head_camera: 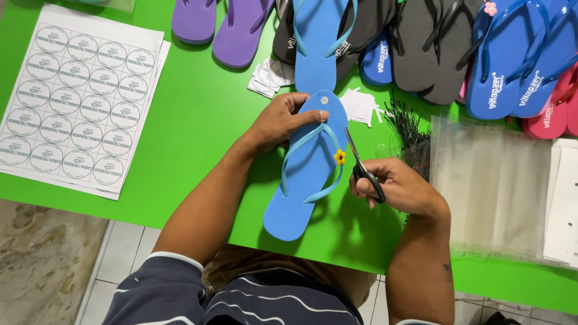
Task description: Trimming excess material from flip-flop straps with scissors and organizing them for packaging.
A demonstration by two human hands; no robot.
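Green tabletop fills the view, and near its middle lies a blue flip-flop (304, 174), long axis running from heel at the near left to toe at the far right, straps up. Pressing the toe end flat is the left hand (278, 120), while the right hand (394, 186) grips scissors (361, 168) whose tips sit just beside a yellow flower charm (340, 157) on the strap. Trimming at the charm seems under way, needing a small, careful snip; a sticker sheet (78, 102) lies far left, more flip-flops (421, 42) along the far edge.
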